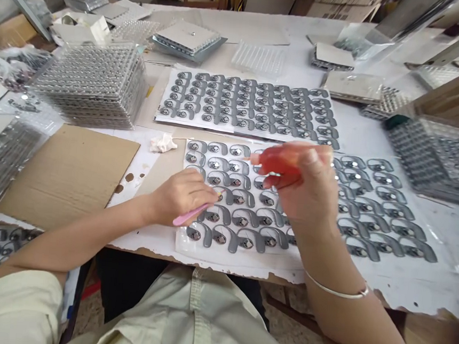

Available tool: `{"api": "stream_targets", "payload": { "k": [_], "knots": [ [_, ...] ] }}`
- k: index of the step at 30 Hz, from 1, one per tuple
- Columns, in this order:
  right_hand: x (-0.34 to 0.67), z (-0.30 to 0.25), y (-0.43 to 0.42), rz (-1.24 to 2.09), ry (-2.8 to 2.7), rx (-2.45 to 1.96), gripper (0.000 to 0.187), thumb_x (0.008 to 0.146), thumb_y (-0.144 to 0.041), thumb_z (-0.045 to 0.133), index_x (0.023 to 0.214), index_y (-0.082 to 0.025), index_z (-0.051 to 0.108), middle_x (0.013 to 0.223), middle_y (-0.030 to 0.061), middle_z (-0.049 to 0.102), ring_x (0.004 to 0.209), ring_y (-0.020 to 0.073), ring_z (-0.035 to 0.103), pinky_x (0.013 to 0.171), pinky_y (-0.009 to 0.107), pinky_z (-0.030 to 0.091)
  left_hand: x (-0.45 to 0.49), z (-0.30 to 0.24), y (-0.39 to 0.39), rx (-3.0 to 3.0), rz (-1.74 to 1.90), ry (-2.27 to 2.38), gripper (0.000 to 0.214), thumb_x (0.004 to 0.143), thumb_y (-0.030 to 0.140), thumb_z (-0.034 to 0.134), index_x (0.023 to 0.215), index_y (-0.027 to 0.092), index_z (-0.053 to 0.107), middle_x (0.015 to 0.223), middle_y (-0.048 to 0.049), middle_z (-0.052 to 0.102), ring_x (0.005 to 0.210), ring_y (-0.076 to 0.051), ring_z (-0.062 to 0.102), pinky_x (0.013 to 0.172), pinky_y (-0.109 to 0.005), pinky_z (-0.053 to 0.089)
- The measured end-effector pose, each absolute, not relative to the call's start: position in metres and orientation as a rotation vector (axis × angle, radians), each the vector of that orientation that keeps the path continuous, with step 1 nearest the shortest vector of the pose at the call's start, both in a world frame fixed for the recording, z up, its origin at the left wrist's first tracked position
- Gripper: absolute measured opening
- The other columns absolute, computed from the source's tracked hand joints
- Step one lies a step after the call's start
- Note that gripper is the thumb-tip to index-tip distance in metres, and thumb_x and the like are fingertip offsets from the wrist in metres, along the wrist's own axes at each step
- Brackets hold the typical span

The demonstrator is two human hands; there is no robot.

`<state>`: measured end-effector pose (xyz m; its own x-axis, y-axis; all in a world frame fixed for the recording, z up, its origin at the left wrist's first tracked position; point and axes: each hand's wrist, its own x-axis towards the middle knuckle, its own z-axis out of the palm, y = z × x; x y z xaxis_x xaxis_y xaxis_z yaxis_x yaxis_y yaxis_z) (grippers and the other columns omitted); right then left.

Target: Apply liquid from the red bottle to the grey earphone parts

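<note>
My left hand (181,195) is closed round pink tweezers (191,214), whose tip rests among grey ear-hook parts (245,216) laid in rows on a clear sheet (366,259). My right hand (306,187) is wrapped round a small red-orange squeeze bottle (280,163) with its nozzle pointing left over the same rows. A thin bangle (337,292) sits on my right wrist. A second sheet of the same grey parts (251,107) lies just behind.
A tall stack of clear blister trays (95,82) stands at the left, with a cardboard sheet (71,171) in front of it. More trays of parts (436,152) sit at the right. A crumpled tissue (163,143) lies beside the near sheet. Boxes and trays crowd the back.
</note>
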<state>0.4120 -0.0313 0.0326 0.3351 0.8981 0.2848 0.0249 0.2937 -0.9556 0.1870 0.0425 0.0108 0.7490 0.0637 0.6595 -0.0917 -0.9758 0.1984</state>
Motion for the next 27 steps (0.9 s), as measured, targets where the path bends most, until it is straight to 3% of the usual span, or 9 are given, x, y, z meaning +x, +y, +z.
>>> {"api": "stream_targets", "payload": {
  "k": [4,8,17,27],
  "knots": [
    [0.401,0.013,-0.039,0.426,-1.116,-1.251,0.032,0.075,-0.052,0.072,0.083,-0.022,0.065,0.071,0.0021,0.064,0.057,0.0163,0.061,0.044,0.03,0.047,0.18,0.003,0.032,2.959,1.073,-0.124,0.009,0.086,0.008,0.059,0.079,0.014,0.062,0.079,-0.0065,0.073,0.063,-0.014,0.06,0.061,-0.029,0.047],
    [0.391,0.011,-0.044,0.104,-1.339,-1.266,0.026,0.078,-0.049,0.069,0.081,-0.023,0.064,0.072,0.0025,0.062,0.063,0.0161,0.058,0.054,0.033,0.047,0.18,0.001,0.027,3.009,1.068,-0.126,0.014,0.088,0.009,0.058,0.075,0.013,0.061,0.074,-0.008,0.071,0.062,-0.015,0.058,0.06,-0.03,0.045],
    [0.376,0.01,-0.04,0.053,-1.547,-1.185,0.013,0.079,-0.03,0.07,0.08,-0.022,0.06,0.067,-0.0002,0.062,0.057,0.0132,0.055,0.049,0.03,0.043,0.18,-0.007,0.023,3.082,0.976,-0.152,0.026,0.088,0.008,0.055,0.064,0.015,0.057,0.066,-0.0071,0.065,0.062,-0.017,0.053,0.06,-0.032,0.039],
    [0.372,0.008,-0.038,0.024,-1.598,-1.215,0.015,0.077,-0.031,0.071,0.074,-0.023,0.058,0.065,-0.0004,0.063,0.055,0.0143,0.057,0.049,0.031,0.045,0.181,-0.007,0.023,3.103,0.958,-0.124,0.028,0.09,0.009,0.05,0.063,0.016,0.056,0.065,-0.0059,0.064,0.062,-0.016,0.052,0.06,-0.032,0.039]
  ]
}}
